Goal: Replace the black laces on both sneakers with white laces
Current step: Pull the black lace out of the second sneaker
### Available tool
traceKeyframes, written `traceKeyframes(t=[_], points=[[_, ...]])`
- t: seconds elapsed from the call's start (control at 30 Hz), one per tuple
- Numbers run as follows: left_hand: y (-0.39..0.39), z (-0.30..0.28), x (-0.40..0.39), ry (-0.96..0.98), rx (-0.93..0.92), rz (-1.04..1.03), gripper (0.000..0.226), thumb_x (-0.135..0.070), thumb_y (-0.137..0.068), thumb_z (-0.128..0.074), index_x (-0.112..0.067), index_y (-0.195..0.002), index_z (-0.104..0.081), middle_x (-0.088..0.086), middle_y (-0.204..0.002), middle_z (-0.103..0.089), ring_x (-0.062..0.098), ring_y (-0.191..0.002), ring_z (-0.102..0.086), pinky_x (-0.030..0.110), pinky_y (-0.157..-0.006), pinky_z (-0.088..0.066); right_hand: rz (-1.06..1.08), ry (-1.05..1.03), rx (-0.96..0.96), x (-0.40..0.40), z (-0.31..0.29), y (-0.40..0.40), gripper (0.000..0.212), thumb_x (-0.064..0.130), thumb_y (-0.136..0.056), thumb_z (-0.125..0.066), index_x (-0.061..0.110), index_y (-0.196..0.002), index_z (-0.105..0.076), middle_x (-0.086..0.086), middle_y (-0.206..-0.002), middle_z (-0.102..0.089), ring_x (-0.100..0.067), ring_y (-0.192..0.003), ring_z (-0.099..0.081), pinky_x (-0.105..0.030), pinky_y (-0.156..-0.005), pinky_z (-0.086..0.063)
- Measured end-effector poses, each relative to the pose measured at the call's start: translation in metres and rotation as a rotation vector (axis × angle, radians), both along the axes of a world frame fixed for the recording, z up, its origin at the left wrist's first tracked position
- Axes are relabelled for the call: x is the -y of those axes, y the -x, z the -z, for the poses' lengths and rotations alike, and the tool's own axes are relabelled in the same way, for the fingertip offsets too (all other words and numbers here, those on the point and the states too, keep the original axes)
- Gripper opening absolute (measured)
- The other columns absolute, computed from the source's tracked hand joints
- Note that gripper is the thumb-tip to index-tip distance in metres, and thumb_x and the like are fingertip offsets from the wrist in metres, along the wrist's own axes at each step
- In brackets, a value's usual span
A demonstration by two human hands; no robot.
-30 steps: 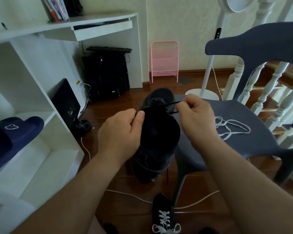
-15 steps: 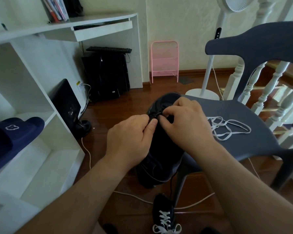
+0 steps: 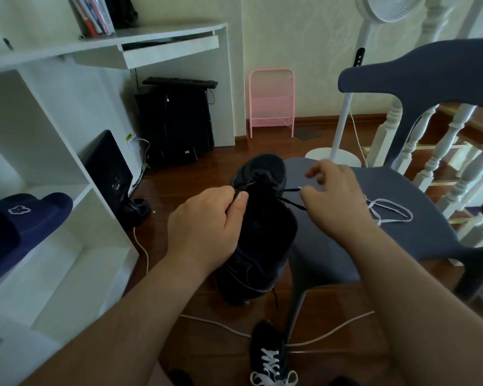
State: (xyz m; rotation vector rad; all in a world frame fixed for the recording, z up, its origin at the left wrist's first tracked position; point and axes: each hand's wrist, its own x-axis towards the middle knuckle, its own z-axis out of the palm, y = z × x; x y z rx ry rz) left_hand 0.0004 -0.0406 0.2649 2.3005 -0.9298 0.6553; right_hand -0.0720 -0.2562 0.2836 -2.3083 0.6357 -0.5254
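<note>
A tall white shelving unit (image 3: 53,151) fills the left of the view, a dark blue slipper (image 3: 25,218) lying on one shelf. To the right stands a slate-blue moulded plastic chair (image 3: 402,218), and on its seat, just right of the right wrist, lies a loose coil of flat white lace (image 3: 389,211).

Between the forearms, held up over the wooden floor at the chair's front edge, is the dark low-top sneaker (image 3: 262,232); its long axis runs away from the person, toe far and heel near. A second dark sneaker already threaded with white lace (image 3: 271,358) rests on the floor below.

The left hand (image 3: 204,229) is curled, thumb and forefinger pinching one end of the thin black lace (image 3: 290,189) at the sneaker's left side. The right hand (image 3: 335,201) pinches the other end near its pale tip, the remaining fingers loosely spread. The lace runs crosswise, at right angles to the shoe, and appears threaded only near the toe. My judgement is that either hand could draw it free sideways, and the right hand is nearer the white lace.
</note>
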Motion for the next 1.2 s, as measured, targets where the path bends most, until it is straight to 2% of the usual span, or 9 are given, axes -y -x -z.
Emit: traceKeyframes(t=[0.07, 0.17, 0.37, 0.57, 0.7, 0.8, 0.9, 1.03, 1.2], points=[[0.001, 0.000, 0.001, -0.001, -0.009, 0.006, 0.047, -0.044, -0.109, -0.043, -0.033, -0.067, -0.026, -0.009, -0.058, -0.035, 0.008, -0.050, -0.037, 0.026, -0.048, -0.019, -0.087, 0.146, 0.130, -0.017, -0.006, 0.000, 0.025, 0.036, -0.081, -0.054, 0.041, -0.105, -0.057, 0.008, -0.116, -0.041, -0.021, -0.115, -0.042, -0.043, -0.093, -0.042], [0.005, -0.001, 0.005, 0.000, -0.008, 0.034, 0.045, -0.045, -0.109, -0.042, -0.036, -0.067, -0.026, -0.011, -0.059, -0.036, 0.007, -0.050, -0.038, 0.027, -0.048, -0.020, -0.158, 0.408, 0.027, -0.042, -0.004, -0.003, 0.034, 0.052, -0.084, -0.053, 0.041, -0.113, -0.066, 0.011, -0.111, -0.036, -0.021, -0.114, -0.036, -0.045, -0.090, -0.040], [0.007, 0.001, 0.005, -0.014, -0.008, 0.041, 0.046, -0.043, -0.108, -0.043, -0.036, -0.067, -0.025, -0.011, -0.059, -0.035, 0.006, -0.051, -0.038, 0.027, -0.048, -0.020, -0.099, 0.490, 0.081, -0.053, 0.001, -0.011, 0.022, 0.047, -0.098, -0.058, 0.035, -0.105, -0.075, 0.008, -0.102, -0.045, -0.022, -0.106, -0.042, -0.042, -0.083, -0.039], [-0.004, -0.002, -0.003, -0.026, -0.014, -0.019, 0.045, -0.047, -0.109, -0.040, -0.032, -0.068, -0.027, -0.009, -0.060, -0.037, 0.008, -0.052, -0.039, 0.027, -0.049, -0.020, 0.050, 0.133, -0.034, -0.005, 0.002, -0.008, 0.022, 0.038, -0.088, -0.065, 0.024, -0.072, -0.063, 0.003, -0.082, -0.061, -0.028, -0.090, -0.061, -0.046, -0.080, -0.055], [-0.007, -0.002, -0.008, -0.022, -0.007, 0.019, 0.046, -0.042, -0.109, -0.044, -0.034, -0.067, -0.026, -0.010, -0.059, -0.034, 0.007, -0.050, -0.037, 0.027, -0.049, -0.020, 0.079, -0.052, -0.160, 0.014, 0.003, 0.002, 0.015, 0.035, -0.086, -0.064, 0.022, -0.081, -0.064, -0.006, -0.086, -0.065, -0.032, -0.090, -0.063, -0.047, -0.082, -0.056], [-0.006, -0.001, -0.008, -0.025, -0.014, 0.027, 0.046, -0.043, -0.109, -0.044, -0.034, -0.067, -0.026, -0.010, -0.059, -0.035, 0.007, -0.051, -0.038, 0.027, -0.049, -0.020, -0.023, -0.009, 0.017, -0.005, -0.001, -0.001, 0.013, 0.040, -0.080, -0.061, 0.035, -0.091, -0.059, 0.001, -0.105, -0.054, -0.028, -0.104, -0.054, -0.050, -0.093, -0.050], [-0.002, -0.003, -0.004, -0.024, -0.030, 0.033, 0.045, -0.044, -0.108, -0.043, -0.033, -0.067, -0.028, -0.009, -0.060, -0.037, 0.008, -0.053, -0.039, 0.029, -0.049, -0.023, -0.184, 0.191, 0.090, -0.032, -0.001, -0.004, 0.020, 0.052, -0.078, -0.057, 0.043, -0.095, -0.063, 0.012, -0.102, -0.044, -0.017, -0.105, -0.042, -0.044, -0.089, -0.045], [0.007, -0.003, 0.003, -0.042, -0.022, 0.054, 0.044, -0.043, -0.108, -0.042, -0.036, -0.068, -0.027, -0.011, -0.061, -0.038, 0.007, -0.053, -0.041, 0.028, -0.048, -0.023, -0.144, 0.336, 0.060, -0.049, 0.006, -0.012, 0.029, 0.054, -0.092, -0.061, 0.035, -0.111, -0.072, 0.009, -0.099, -0.042, -0.013, -0.099, -0.036, -0.046, -0.086, -0.047], [0.003, -0.004, 0.000, -0.021, -0.032, 0.000, 0.046, -0.045, -0.109, -0.041, -0.032, -0.067, -0.028, -0.010, -0.059, -0.037, 0.007, -0.051, -0.040, 0.027, -0.049, -0.023, -0.088, 0.250, 0.175, -0.043, 0.006, -0.015, 0.020, 0.038, -0.090, -0.062, 0.028, -0.072, -0.062, 0.007, -0.084, -0.052, -0.019, -0.083, -0.051, -0.037, -0.071, -0.045]])
